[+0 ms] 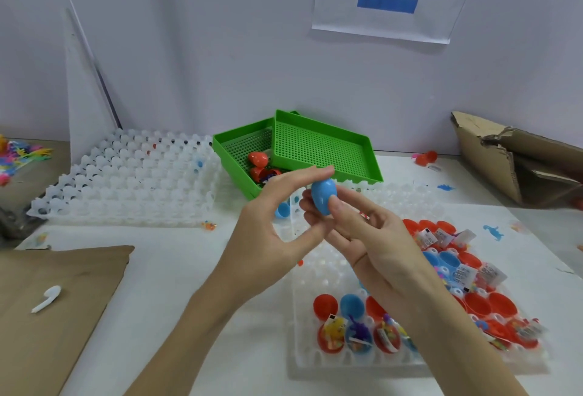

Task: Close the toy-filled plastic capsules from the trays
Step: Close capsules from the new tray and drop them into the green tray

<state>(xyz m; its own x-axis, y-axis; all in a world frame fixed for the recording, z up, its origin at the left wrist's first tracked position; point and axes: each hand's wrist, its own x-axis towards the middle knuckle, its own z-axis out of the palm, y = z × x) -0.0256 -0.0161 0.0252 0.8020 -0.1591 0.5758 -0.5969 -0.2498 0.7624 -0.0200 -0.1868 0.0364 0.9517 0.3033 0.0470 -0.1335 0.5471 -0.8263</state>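
A blue egg-shaped capsule (322, 193) is held up over the table's middle. My right hand (372, 238) grips it, thumb on its front and fingers curled behind. My left hand (277, 215) has its fingertips laid over the capsule's top and its thumb reaching under my right fingers. Below my right forearm lies a clear white tray (303, 361) with several open red and blue capsule halves (351, 304) holding small toys and paper slips. A loose blue half (281, 210) lies behind my left hand.
Two green mesh baskets (318, 146) stand at the back centre, with red capsules (258, 159) in the left one. Stacked clear trays (126, 181) sit back left. Cardboard sheet (47, 301) at front left carries a white earbud (47, 298). A torn cardboard box (517, 159) is at right.
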